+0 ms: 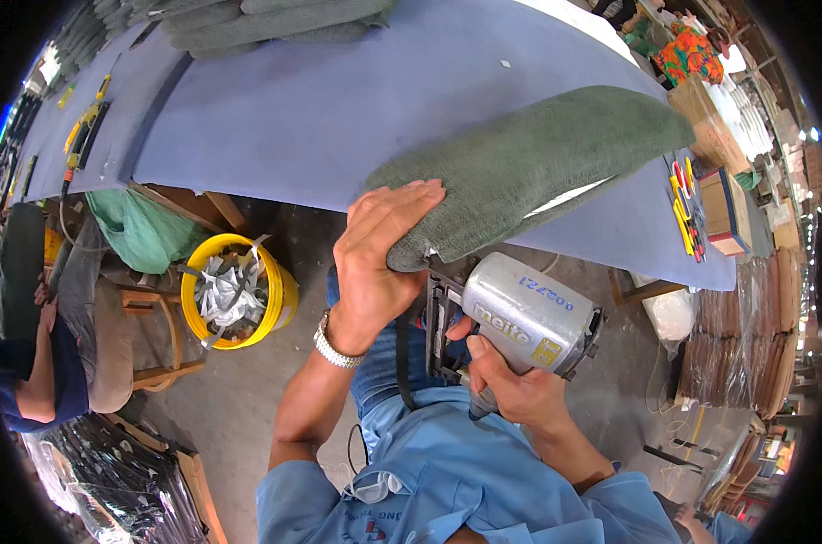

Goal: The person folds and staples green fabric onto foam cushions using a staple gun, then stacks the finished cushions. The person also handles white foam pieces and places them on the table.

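Observation:
A long cushion-like piece covered in dark green fabric lies across the near edge of the table, its left end jutting past the edge. On that end rests my left hand, fingers wrapped over the top and gripping it. My right hand holds a silver pneumatic staple gun by its handle. The gun's nose is close under the piece's near left end, beside my left hand; whether it touches cannot be made out. A white strip shows along the piece's near side.
A yellow bucket of scraps stands on the floor to the left. Scissors and yellow-handled tools lie at the table's right end. Stacked green pieces sit at the back. Another staple gun lies far left, near a seated co-worker.

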